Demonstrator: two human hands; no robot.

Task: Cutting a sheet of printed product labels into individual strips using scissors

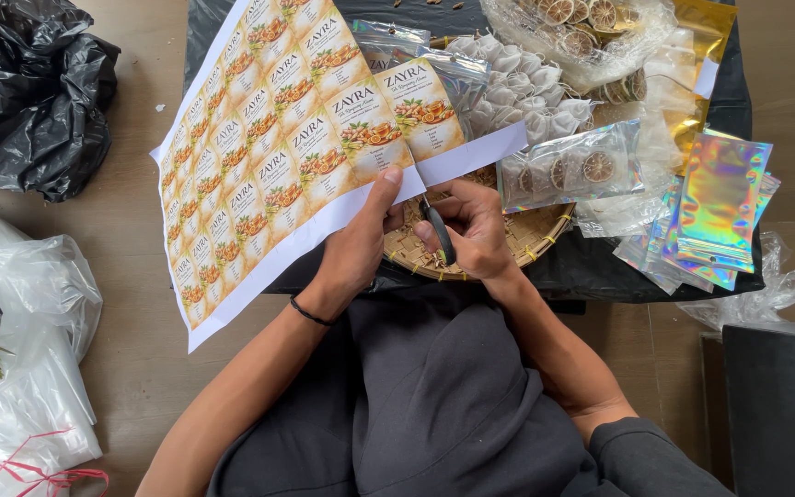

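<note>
Over the woven tray (545, 241): left hand (358, 247) pinching the label sheet (278, 147) at its white lower edge, thumb on top; right hand (476, 230) clamped around black-handled scissors (432, 221), blades cutting into the sheet; beside the tray to its right, clear pouches of dried citrus slices (570, 167) and holographic bags (715, 207)

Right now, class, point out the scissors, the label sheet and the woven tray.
scissors (436, 230), head view, on the dark handle in the right hand.
label sheet (273, 156), head view, on its printed middle.
woven tray (535, 230), head view, on its right rim.
</note>
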